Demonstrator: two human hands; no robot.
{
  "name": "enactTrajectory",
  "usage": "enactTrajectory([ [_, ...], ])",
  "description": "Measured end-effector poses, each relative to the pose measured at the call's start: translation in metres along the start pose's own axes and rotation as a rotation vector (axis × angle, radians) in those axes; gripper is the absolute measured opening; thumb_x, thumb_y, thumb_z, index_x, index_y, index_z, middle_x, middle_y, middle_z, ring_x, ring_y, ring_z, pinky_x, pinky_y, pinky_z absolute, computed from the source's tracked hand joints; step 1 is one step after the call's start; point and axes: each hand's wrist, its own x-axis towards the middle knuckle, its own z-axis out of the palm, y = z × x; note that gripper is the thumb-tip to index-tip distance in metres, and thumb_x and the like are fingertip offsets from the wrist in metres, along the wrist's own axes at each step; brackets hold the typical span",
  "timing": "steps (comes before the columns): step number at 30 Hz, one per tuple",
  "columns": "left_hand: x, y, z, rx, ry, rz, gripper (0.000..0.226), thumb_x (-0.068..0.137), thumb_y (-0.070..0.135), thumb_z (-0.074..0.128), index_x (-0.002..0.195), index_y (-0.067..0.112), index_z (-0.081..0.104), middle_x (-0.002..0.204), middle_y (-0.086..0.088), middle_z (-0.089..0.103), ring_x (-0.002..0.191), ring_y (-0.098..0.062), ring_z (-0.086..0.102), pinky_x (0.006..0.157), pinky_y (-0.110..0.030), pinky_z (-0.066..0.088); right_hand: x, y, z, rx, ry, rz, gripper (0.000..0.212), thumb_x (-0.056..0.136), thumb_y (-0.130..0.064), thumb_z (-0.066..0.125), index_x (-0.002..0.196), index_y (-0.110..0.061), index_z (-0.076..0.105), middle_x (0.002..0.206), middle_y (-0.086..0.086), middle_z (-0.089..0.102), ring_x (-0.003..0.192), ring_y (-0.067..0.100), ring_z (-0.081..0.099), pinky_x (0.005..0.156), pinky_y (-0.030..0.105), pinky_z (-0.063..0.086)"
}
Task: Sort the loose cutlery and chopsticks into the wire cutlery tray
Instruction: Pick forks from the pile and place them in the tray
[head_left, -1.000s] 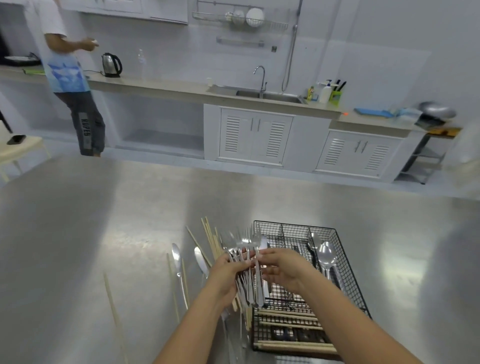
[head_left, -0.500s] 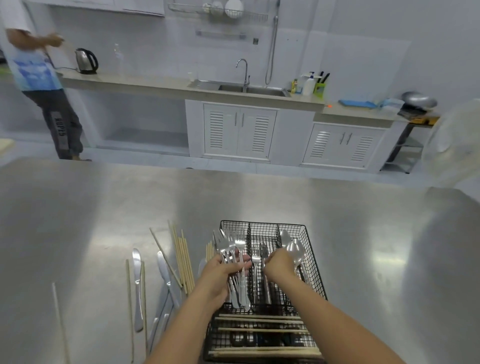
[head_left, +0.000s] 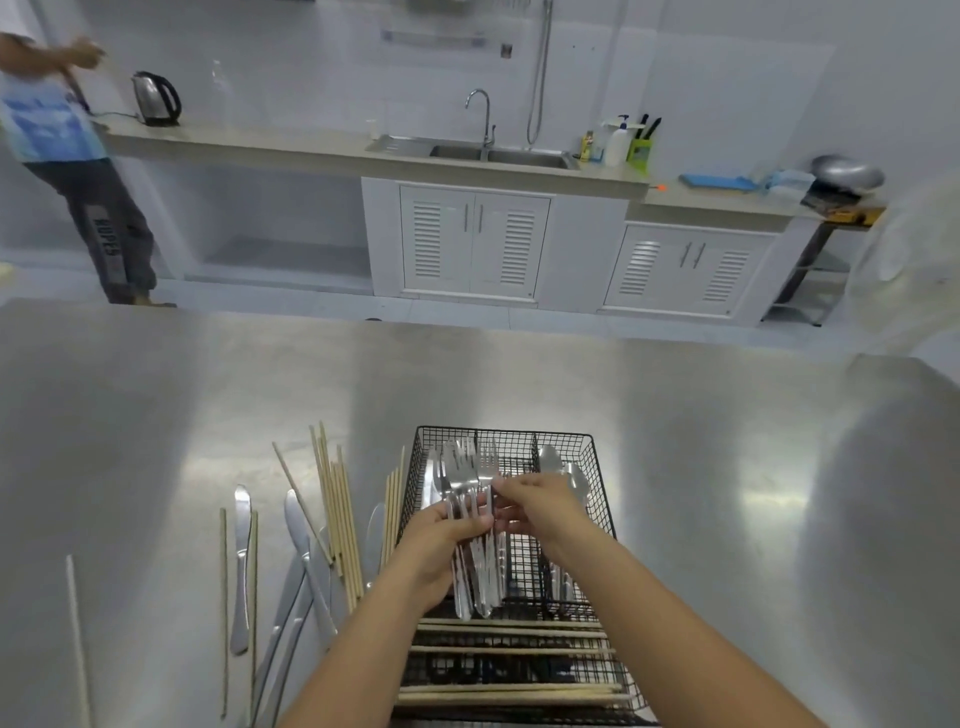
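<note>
Head view: forks (head_left: 467, 467) over the tray (head_left: 519, 432), sorting partly done

Left hand (head_left: 441, 540) has its grip clamped on the bundle above it; right hand (head_left: 535, 506) pinches one fork. Spoons (head_left: 563, 473) and some chopsticks (head_left: 519, 631) lie in the tray. Knives (head_left: 241, 561) and loose chopsticks (head_left: 337, 514) lie on the counter (head_left: 727, 519), unsorted

The forks (head_left: 464, 475) are partly hidden by the left hand (head_left: 441, 545) — the spoons (head_left: 550, 460) (their handles) by the right hand (head_left: 537, 504).

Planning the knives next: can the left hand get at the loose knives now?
Probably not yet: the left hand grips a bundle of forks, though the knives lie exposed left of the tray.
</note>
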Motion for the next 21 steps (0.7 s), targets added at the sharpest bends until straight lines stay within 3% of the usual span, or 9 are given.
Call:
enactTrajectory([
  [3,0.002,-0.001,0.009,0.021,0.020,0.000,0.024,0.079,0.003,0.069,0.102,0.006,0.070,0.101,-0.013,0.073,0.102,-0.029,0.065,0.096,-0.045,0.046,0.005,0.000,-0.006,0.031,0.056,0.061,0.015,0.091,-0.011,0.060,0.095,0.003,0.064,0.080,0.010,0.067,0.060,0.016,0.059,0.054,0.024,0.050],
  [6,0.005,-0.002,0.009,-0.011,0.082,0.006,0.023,0.082,-0.001,0.064,0.103,0.005,0.069,0.104,-0.015,0.071,0.096,-0.027,0.067,0.086,-0.038,0.052,0.012,-0.003,-0.009,0.054,0.156,0.084,0.012,0.089,-0.008,0.061,0.088,0.003,0.062,0.070,0.008,0.062,0.053,0.015,0.056,0.047,0.022,0.048],
  [9,0.006,-0.002,0.003,-0.097,0.156,0.006,0.022,0.084,-0.003,0.062,0.104,0.004,0.067,0.103,-0.017,0.071,0.093,-0.027,0.070,0.081,-0.037,0.056,0.024,-0.003,-0.008,-0.168,0.324,0.032,0.035,0.089,-0.009,0.063,0.118,0.009,0.055,0.068,0.011,0.065,0.046,0.017,0.059,0.036,0.022,0.047],
  [12,0.005,0.000,-0.001,-0.130,0.186,0.010,0.022,0.085,-0.004,0.060,0.105,0.003,0.066,0.102,-0.018,0.070,0.089,-0.026,0.070,0.072,-0.032,0.055,0.028,-0.004,0.004,-0.454,0.364,0.009,0.048,0.090,-0.008,0.061,0.133,0.001,0.042,0.089,0.017,0.070,0.048,0.017,0.064,0.037,0.024,0.053],
  [14,0.004,0.002,-0.001,-0.142,0.186,0.008,0.022,0.085,-0.005,0.060,0.105,0.000,0.065,0.102,-0.020,0.069,0.084,-0.025,0.070,0.069,-0.030,0.055,0.027,-0.003,0.012,-0.561,0.330,0.045,0.021,0.092,-0.008,0.058,0.108,0.003,0.053,0.093,0.016,0.068,0.056,0.020,0.066,0.047,0.026,0.058],
  [15,0.003,0.002,-0.001,-0.144,0.180,0.006,0.022,0.084,-0.006,0.061,0.105,-0.001,0.064,0.102,-0.022,0.069,0.083,-0.025,0.070,0.069,-0.030,0.056,0.026,-0.004,0.014,-0.598,0.325,0.062,0.010,0.093,-0.008,0.057,0.092,0.001,0.053,0.093,0.015,0.068,0.056,0.019,0.065,0.043,0.022,0.054],
  [17,0.002,0.003,-0.003,-0.134,0.173,0.002,0.021,0.083,-0.005,0.063,0.104,-0.001,0.063,0.101,-0.022,0.069,0.082,-0.025,0.071,0.069,-0.030,0.057,0.032,-0.001,0.016,-0.680,0.311,0.070,0.025,0.094,-0.009,0.056,0.072,-0.005,0.043,0.094,0.012,0.069,0.058,0.017,0.066,0.032,0.016,0.042],
  [20,0.001,0.003,-0.007,-0.125,0.175,0.002,0.022,0.081,-0.004,0.065,0.102,0.003,0.062,0.100,-0.020,0.070,0.086,-0.026,0.071,0.071,-0.031,0.057,0.032,-0.001,0.020,-0.758,0.308,0.055,0.003,0.093,-0.002,0.055,0.091,0.000,0.054,0.074,0.007,0.059,0.078,0.024,0.072,0.056,0.028,0.059],
  [21,0.001,0.002,-0.008,-0.121,0.172,0.003,0.024,0.081,-0.003,0.066,0.104,0.003,0.062,0.100,-0.020,0.070,0.086,-0.026,0.071,0.071,-0.032,0.057,0.034,-0.001,0.019,-0.808,0.303,0.028,0.011,0.092,-0.001,0.055,0.103,0.002,0.055,0.070,0.005,0.053,0.081,0.024,0.072,0.066,0.033,0.061],
])
